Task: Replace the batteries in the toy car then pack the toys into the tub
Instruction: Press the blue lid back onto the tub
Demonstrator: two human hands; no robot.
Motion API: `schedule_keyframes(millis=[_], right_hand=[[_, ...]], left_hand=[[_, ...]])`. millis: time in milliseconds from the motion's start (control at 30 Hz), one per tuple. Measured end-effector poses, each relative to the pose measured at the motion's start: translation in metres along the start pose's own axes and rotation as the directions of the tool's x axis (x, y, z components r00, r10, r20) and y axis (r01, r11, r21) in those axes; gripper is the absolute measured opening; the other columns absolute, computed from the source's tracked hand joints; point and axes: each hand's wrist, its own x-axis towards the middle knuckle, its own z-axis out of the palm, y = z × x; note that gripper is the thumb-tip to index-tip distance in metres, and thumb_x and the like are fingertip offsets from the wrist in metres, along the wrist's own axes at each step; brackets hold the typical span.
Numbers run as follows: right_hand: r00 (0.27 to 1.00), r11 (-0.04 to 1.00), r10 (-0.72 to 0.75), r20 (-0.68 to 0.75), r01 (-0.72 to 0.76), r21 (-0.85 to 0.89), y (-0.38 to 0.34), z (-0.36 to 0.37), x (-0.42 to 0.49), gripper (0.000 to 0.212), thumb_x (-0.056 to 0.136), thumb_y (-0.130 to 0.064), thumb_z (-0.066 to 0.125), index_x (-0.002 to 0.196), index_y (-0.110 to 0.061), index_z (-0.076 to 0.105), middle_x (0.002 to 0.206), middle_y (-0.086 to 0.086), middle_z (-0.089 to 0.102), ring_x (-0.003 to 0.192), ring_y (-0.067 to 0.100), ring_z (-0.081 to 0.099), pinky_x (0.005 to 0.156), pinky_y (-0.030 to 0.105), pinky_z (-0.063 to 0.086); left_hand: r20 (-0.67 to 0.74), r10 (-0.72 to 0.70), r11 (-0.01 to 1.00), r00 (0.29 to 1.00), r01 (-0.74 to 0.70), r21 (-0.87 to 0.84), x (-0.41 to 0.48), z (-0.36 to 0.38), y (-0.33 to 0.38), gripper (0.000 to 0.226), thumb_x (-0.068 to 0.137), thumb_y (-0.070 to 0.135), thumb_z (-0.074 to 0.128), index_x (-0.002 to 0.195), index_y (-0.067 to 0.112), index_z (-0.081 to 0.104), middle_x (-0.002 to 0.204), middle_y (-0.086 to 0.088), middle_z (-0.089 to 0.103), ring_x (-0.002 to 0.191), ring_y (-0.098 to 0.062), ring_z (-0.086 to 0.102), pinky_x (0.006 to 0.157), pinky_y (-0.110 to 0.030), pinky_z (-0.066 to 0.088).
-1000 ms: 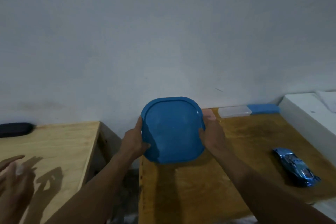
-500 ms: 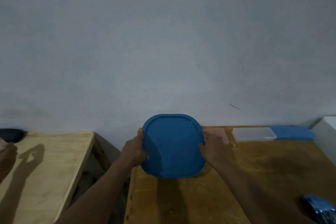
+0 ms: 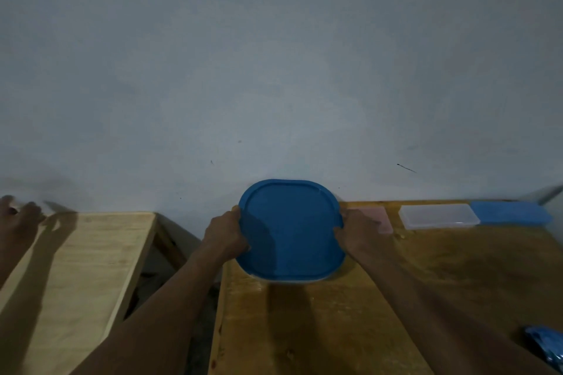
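Tub [image 3: 291,230]: one, rounded-square, blue top facing the camera, low centre of the frame. It sits at the far left corner of the darker table, against the wall, with a pale sliver showing under its lower edge. No writing can be made out on it.
Wall [image 3: 280,70]: one, plain grey-blue, filling the upper half of the frame, with a short dark scratch right of centre.
Darker table [image 3: 335,329]: one, brown wood, lower centre to lower right.
Lighter table [image 3: 79,268]: one, pale wood, lower left, parted from the darker table by a gap.
Left hand [image 3: 225,236]: fingers curled round the tub's left rim, gripping it.
Right hand [image 3: 359,231]: gripping the tub's right rim, thumb on the top edge.
Other person's hand [image 3: 18,216]: one, at the left edge of the frame over the lighter table. It is blurred, so its grip cannot be told.
Flat cases: three in a row along the wall, right of the tub.
Blue case [image 3: 511,212]: farthest right.
Clear case [image 3: 438,216]: in the middle, touching the blue case.
Pink case [image 3: 383,221]: nearest the tub, partly hidden behind the right hand.
Toy car [image 3: 548,347]: one, shiny blue, lower right corner, cut off by the frame, well apart from the tub. Its markings are too blurred to read.
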Motion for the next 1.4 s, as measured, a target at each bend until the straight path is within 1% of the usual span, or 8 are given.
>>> schedule_keyframes(millis=[367, 467, 667, 833, 1000, 1133, 1267, 1400], right_hand=[[1.000, 1.000, -0.024, 0.006, 0.024, 0.006, -0.003, -0.002, -0.008, 0.011, 0.095, -0.013, 0.051, 0.095, -0.006, 0.060, 0.077, 0.001, 0.057, 0.069, 0.015, 0.055, 0.050, 0.021, 0.037], [1.000, 1.000, -0.013, -0.006, 0.013, -0.010, -0.006, -0.002, -0.008, 0.012, 0.095, -0.015, 0.050, 0.097, -0.007, 0.059, 0.079, 0.000, 0.056, 0.070, 0.014, 0.053, 0.062, 0.022, 0.039], [1.000, 0.999, -0.003, 0.004, 0.003, -0.034, -0.009, -0.004, -0.006, 0.019, 0.097, -0.017, 0.049, 0.109, -0.007, 0.060, 0.097, 0.007, 0.066, 0.078, 0.013, 0.053, 0.071, 0.023, 0.036], [1.000, 1.000, 0.021, 0.009, -0.022, 0.016, -0.008, -0.001, -0.004, 0.022, 0.096, -0.015, 0.051, 0.113, -0.005, 0.061, 0.097, 0.007, 0.066, 0.077, 0.014, 0.053, 0.069, 0.023, 0.042], [0.998, 0.989, 0.022, 0.054, -0.029, 0.144, -0.007, -0.001, -0.003, 0.040, 0.095, -0.014, 0.055, 0.133, -0.007, 0.051, 0.125, 0.010, 0.061, 0.104, 0.022, 0.060, 0.080, 0.023, 0.045], [0.996, 0.980, 0.041, 0.079, -0.056, 0.191, -0.007, -0.004, -0.002, 0.050, 0.091, -0.014, 0.062, 0.139, -0.010, 0.047, 0.130, 0.009, 0.059, 0.110, 0.024, 0.059, 0.084, 0.024, 0.044], [0.993, 0.990, -0.023, 0.116, 0.006, 0.143, -0.010, -0.006, -0.001, 0.067, 0.092, -0.010, 0.059, 0.150, -0.022, 0.027, 0.143, 0.001, 0.048, 0.124, 0.023, 0.050, 0.103, 0.033, 0.036], [0.988, 0.998, -0.013, 0.151, 0.004, 0.055, -0.011, -0.009, 0.009, 0.064, 0.093, -0.017, 0.060, 0.149, -0.020, 0.030, 0.149, 0.002, 0.041, 0.129, 0.023, 0.046, 0.104, 0.027, 0.034]], left_hand=[[-0.027, -0.045, 0.997, 0.999, 0.047, 0.069, 0.004, 0.005, 0.003, 0.044, 0.075, 0.013, 0.073, 0.115, 0.012, 0.054, 0.100, -0.005, 0.061, 0.094, -0.023, 0.061, 0.076, -0.032, 0.056], [-0.031, -0.060, 0.995, 0.998, 0.062, 0.079, 0.004, 0.006, 0.003, 0.042, 0.076, 0.014, 0.072, 0.114, 0.012, 0.054, 0.095, -0.003, 0.058, 0.092, -0.022, 0.060, 0.075, -0.031, 0.055], [-0.038, -0.079, 0.988, 0.996, 0.083, 0.133, 0.006, 0.007, 0.006, 0.041, 0.080, 0.013, 0.071, 0.117, 0.009, 0.053, 0.107, -0.008, 0.062, 0.098, -0.024, 0.061, 0.073, -0.029, 0.052], [-0.024, -0.095, 0.984, 0.995, 0.098, 0.150, 0.007, 0.007, 0.006, 0.043, 0.081, 0.012, 0.070, 0.119, 0.008, 0.052, 0.109, -0.008, 0.062, 0.098, -0.024, 0.061, 0.075, -0.028, 0.052], [0.007, -0.095, 0.984, 0.995, 0.093, 0.150, 0.008, 0.007, 0.009, 0.050, 0.081, 0.011, 0.069, 0.126, 0.008, 0.045, 0.112, -0.010, 0.060, 0.098, -0.024, 0.060, 0.075, -0.029, 0.053], [0.006, -0.094, 0.986, 0.996, 0.092, 0.142, 0.007, 0.009, 0.006, 0.048, 0.084, 0.010, 0.064, 0.127, 0.008, 0.043, 0.105, -0.008, 0.058, 0.095, -0.023, 0.059, 0.074, -0.030, 0.052], [0.038, -0.068, 0.987, 0.997, 0.062, 0.145, 0.006, 0.010, 0.002, 0.053, 0.084, 0.012, 0.063, 0.131, 0.009, 0.039, 0.104, -0.007, 0.055, 0.085, -0.019, 0.050, 0.075, -0.032, 0.052], [0.084, -0.085, 0.991, 0.993, 0.075, 0.114, 0.013, 0.010, 0.001, 0.063, 0.084, 0.013, 0.064, 0.138, 0.009, 0.032, 0.115, -0.010, 0.056, 0.092, -0.021, 0.053, 0.077, -0.030, 0.052]])
